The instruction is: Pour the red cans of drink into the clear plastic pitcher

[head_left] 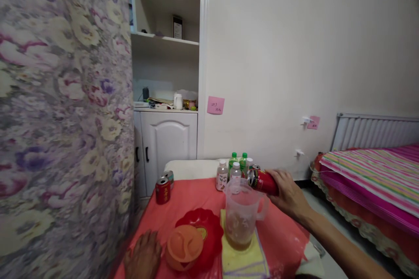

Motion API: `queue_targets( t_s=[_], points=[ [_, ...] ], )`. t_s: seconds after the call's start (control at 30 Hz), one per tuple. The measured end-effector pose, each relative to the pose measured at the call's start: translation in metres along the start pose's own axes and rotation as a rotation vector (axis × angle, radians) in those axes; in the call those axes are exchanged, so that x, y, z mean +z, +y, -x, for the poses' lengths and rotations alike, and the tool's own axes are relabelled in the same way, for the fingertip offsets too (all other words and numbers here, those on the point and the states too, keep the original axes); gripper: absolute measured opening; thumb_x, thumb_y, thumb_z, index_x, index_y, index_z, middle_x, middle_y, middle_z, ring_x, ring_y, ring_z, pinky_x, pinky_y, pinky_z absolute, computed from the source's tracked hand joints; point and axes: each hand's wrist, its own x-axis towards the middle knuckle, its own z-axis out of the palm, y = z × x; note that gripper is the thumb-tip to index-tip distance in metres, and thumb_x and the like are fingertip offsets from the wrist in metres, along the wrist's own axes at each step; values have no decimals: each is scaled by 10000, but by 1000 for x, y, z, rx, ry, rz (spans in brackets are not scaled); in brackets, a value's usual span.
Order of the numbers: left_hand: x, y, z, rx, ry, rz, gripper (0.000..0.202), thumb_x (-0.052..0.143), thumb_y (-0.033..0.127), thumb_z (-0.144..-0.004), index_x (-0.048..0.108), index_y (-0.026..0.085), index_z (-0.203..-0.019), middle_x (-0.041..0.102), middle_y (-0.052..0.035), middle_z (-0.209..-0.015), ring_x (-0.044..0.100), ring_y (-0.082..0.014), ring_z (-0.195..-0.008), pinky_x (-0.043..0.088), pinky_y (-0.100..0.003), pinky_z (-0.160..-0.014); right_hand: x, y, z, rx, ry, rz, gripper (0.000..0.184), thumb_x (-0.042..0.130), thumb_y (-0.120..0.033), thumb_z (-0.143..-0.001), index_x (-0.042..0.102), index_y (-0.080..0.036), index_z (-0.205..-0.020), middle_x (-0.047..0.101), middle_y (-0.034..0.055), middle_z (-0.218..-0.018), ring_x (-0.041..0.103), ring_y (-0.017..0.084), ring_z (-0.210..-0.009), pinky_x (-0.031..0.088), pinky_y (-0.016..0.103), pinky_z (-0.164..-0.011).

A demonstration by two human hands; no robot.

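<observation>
My right hand [290,192] is wrapped round a red drink can [263,182], which lies tipped almost level with its top end at the rim of a clear plastic measuring jug [240,213]. Some brownish liquid shows at the bottom of the jug, which stands on a folded yellow cloth [245,266]. My left hand [143,253] rests on the table's red cover, fingers stretched out and holding nothing. Just right of it, an orange round lidded bowl [184,246] sits on a red scalloped plate [214,244].
Behind the jug stand several bottles, among them a white-capped bottle [221,175] and a green-capped bottle [233,161]. Another red can [163,190] and a silvery can [168,176] stand at the table's left. A floral curtain [65,117] hangs left; a bed [373,170] is at right.
</observation>
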Motion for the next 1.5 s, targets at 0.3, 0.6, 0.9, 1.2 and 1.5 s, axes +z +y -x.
queue_targets(
  t_s=[0.3,0.6,0.9,1.2,1.5],
  points=[
    [4,-2,-1,0,-7,36,531,226,173,-1013,560,180,-1425,556,-102,-1557,479,-249,-1441,318,-513,-1134,-6,-2,-6,-70,-32,30,647,602,-99,-774,472,-211,-1398,625,138,-1283,538,320,-1134,508,508,-979],
    [5,0,0,-2,15,41,516,243,181,-1013,566,178,-1414,556,-116,-1554,477,-243,-1439,301,-507,-1144,-9,-1,-12,-110,-24,48,656,599,-99,-777,476,-217,-1411,636,144,-1286,553,320,-1118,507,515,-971],
    [3,1,1,12,33,30,513,244,192,-1012,563,168,-1414,556,-137,-1549,489,-258,-1427,313,-512,-1129,-22,-4,-21,-107,-34,70,603,625,-170,-813,486,-188,-1399,631,151,-1287,538,324,-1131,515,490,-973],
    [3,1,0,6,48,44,504,247,203,-1016,584,180,-1390,575,-136,-1530,501,-249,-1415,325,-503,-1123,-30,-5,-27,-90,-53,110,622,617,-150,-782,508,-177,-1394,644,160,-1280,540,337,-1128,529,488,-934],
    [2,2,0,5,49,70,483,286,198,-1014,582,153,-1393,570,-152,-1532,496,-274,-1417,313,-527,-1133,-35,-4,-29,-107,-52,121,637,610,-136,-759,515,-179,-1387,645,163,-1302,543,346,-1147,535,499,-932]
  ],
)
